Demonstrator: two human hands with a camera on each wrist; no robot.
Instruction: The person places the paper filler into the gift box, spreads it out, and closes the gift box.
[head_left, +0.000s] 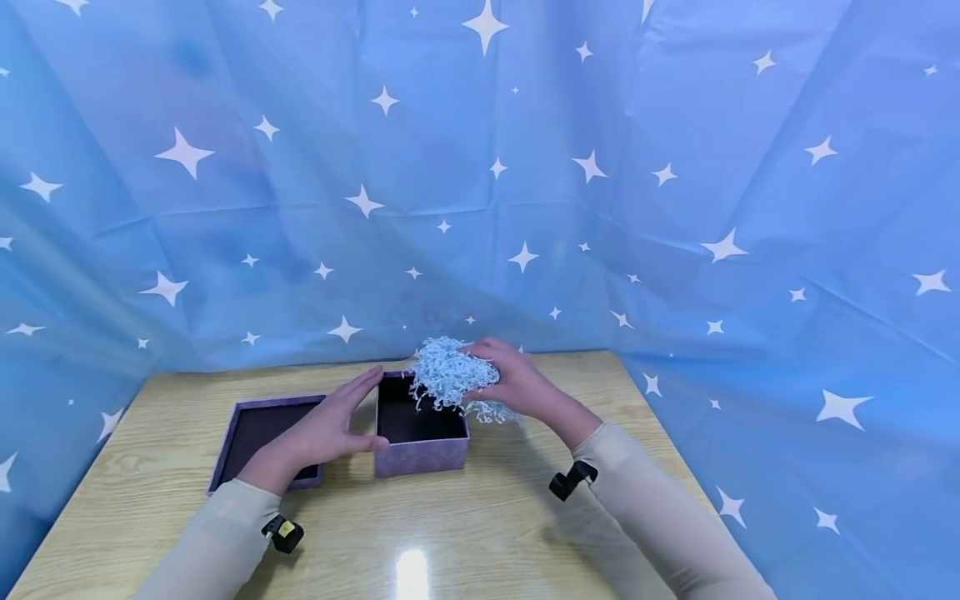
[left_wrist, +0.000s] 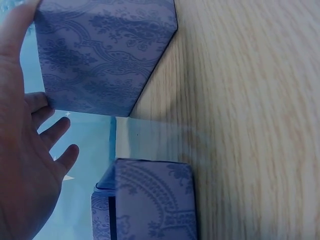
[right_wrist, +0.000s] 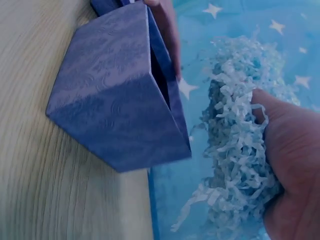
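Note:
An uncovered purple patterned box (head_left: 422, 457) with a dark inside stands on the table. My left hand (head_left: 326, 429) holds its left side, thumb at the front corner and fingers at the back corner; the left wrist view shows the other fingers of the hand (left_wrist: 30, 150) spread beside the box (left_wrist: 100, 60). My right hand (head_left: 517, 383) grips a bunch of pale blue shredded paper (head_left: 450, 372) above the box's right side. In the right wrist view, loose strands of the shredded paper (right_wrist: 237, 135) hang out beside the box (right_wrist: 110, 105); most fingertips are hidden by it.
Left of the box lies a purple lid (head_left: 262, 429), its dark inside facing up, partly behind my left forearm. The wooden table (head_left: 480, 533) ends at a blue curtain (head_left: 450, 167) with white stars, which hangs behind it and along its sides.

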